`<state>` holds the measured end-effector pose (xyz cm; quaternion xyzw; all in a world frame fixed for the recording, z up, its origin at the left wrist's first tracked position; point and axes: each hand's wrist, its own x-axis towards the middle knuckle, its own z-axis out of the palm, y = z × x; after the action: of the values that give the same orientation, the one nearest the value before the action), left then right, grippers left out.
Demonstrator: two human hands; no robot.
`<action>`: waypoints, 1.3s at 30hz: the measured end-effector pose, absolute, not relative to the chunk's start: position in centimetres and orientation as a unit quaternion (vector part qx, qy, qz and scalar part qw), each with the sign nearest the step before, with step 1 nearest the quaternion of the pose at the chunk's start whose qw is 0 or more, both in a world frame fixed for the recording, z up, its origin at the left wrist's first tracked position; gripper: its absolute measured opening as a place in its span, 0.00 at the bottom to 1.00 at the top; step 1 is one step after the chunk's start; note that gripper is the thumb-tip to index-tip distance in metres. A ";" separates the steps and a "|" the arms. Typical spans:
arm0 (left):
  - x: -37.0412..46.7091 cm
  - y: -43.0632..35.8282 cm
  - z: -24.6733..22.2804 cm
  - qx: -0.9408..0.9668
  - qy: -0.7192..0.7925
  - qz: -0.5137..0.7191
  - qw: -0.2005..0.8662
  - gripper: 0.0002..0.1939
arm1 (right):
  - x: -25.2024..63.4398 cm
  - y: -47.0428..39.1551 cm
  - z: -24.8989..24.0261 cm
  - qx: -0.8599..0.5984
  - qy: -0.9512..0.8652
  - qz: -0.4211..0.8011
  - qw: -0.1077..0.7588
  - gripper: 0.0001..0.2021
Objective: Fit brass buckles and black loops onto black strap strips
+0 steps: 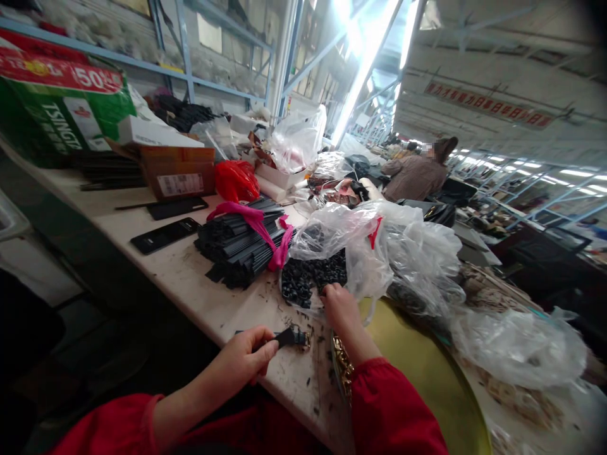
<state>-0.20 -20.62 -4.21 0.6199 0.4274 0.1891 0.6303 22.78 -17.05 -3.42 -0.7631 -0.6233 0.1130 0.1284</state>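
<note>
My left hand (250,355) pinches a black strap (285,338) between thumb and fingers, just above the table's front edge. A gold-coloured buckle (306,340) is at the strap's right end. My right hand (340,306) reaches to a pile of small black loops (308,278) lying in a clear plastic bag (327,226). Its fingers are drawn together at the pile's right edge, and what is between the fingertips is hidden. Gold metal buckles (342,363) show beneath my right forearm. Behind the left hand lies a bundle of black straps (241,246) tied with a pink band (258,222).
A black phone (165,236) lies near the table edge at left. Behind it stand a cardboard box (177,167) and a red plastic bag (236,180). A large gold-coloured round tray (427,373) is at right, beside more plastic bags (521,347). Another person (417,170) is farther back.
</note>
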 end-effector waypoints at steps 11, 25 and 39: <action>-0.3 -22.7 -1.7 0.707 0.416 0.233 0.523 0.14 | 14.3 -27.5 -3.9 -0.544 -0.332 0.511 0.577 0.16; -1.0 -24.3 -0.7 0.745 0.373 0.155 0.531 0.09 | 13.0 -30.3 -3.9 -0.576 -0.355 0.479 0.559 0.14; -2.0 -24.0 -1.7 0.737 0.441 0.132 0.496 0.13 | 12.1 -31.2 -4.7 -0.481 -0.204 0.620 0.586 0.14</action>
<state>-1.98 -23.97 -1.70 0.7366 0.4410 0.1316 0.4956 12.07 -31.23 -4.71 -0.4812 -0.2038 0.6196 0.5857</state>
